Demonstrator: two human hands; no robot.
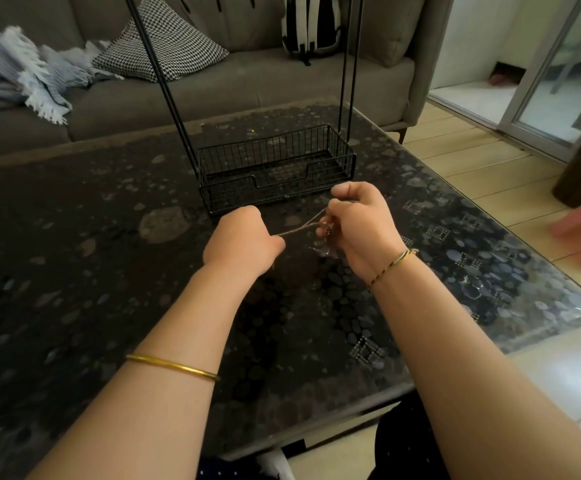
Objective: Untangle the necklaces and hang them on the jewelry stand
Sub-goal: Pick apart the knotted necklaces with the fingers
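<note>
Left hand (244, 240) and right hand (361, 226) both pinch the necklaces (301, 229), chain taut between them, blurred clump hanging below the right; stand (275, 155) just beyond, top cut off.

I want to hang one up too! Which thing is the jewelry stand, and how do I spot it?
Find the dark speckled table in front of the grey sofa. Toward its far side, just past the left hand and right hand tugging the necklaces, stands the jewelry stand. It alone is black wire: a basket below, thin poles rising.
</note>
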